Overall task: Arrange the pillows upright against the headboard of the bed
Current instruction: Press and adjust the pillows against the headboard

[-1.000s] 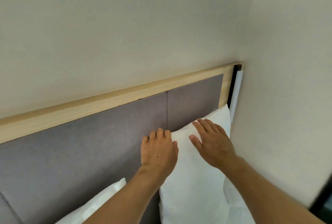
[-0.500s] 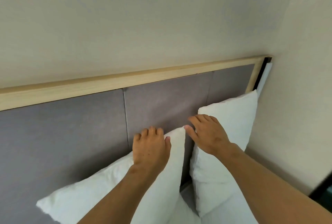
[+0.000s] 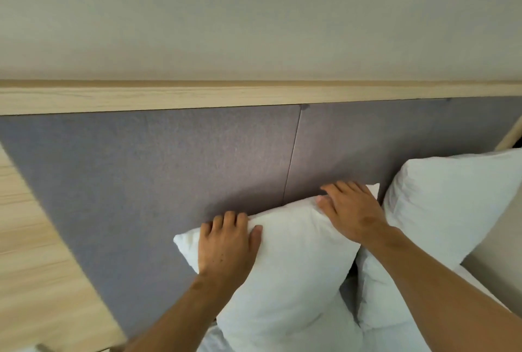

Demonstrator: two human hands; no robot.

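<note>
left hand: gripping left pillow top edge, fingers curling over it
right hand: pressing flat on same pillow's corner, fingers straight
right pillow: leaning upright against headboard

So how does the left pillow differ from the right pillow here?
The left pillow has the left hand and right hand on its top edge; the right pillow has no hand on it. The left pillow's top edge slopes down leftward, lower than the right pillow's. Both are white and lean on the headboard.
</note>
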